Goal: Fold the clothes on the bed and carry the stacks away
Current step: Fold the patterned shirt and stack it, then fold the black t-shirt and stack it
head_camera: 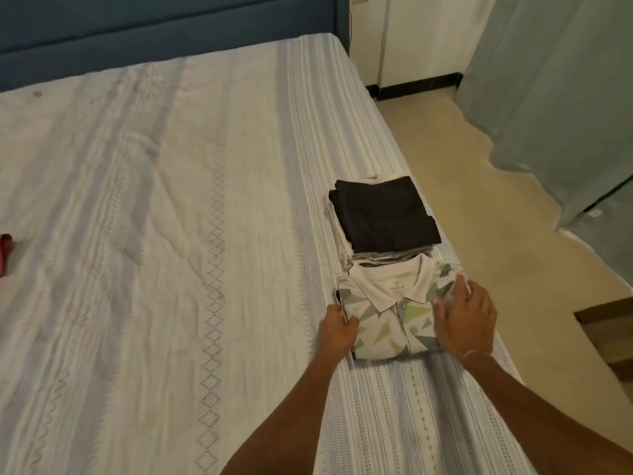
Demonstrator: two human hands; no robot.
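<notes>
While both arms reach in from the bottom of the frame, the left hand grips the left edge of a folded polo shirt, fingers curled round the edge w/ thumb on top. Right hand lies flat on the shirt's right side, fingers straight and spread, pressing down; a thin thread band shows at that wrist. Shirt is white w/ green and grey triangles, collar and buttons facing up, sitting lower centre-right of the frame near the bed's right edge. Just behind it, touching its collar end, is a stack of folded clothes w/ a black piece on top and pale layers under. Both lie on the bed, covered by a white striped sheet, wrinkled in the middle. A red cloth pokes in at the far left edge, well apart from the stacks. Blue headboard upper left; green curtain upper right over beige floor.
</notes>
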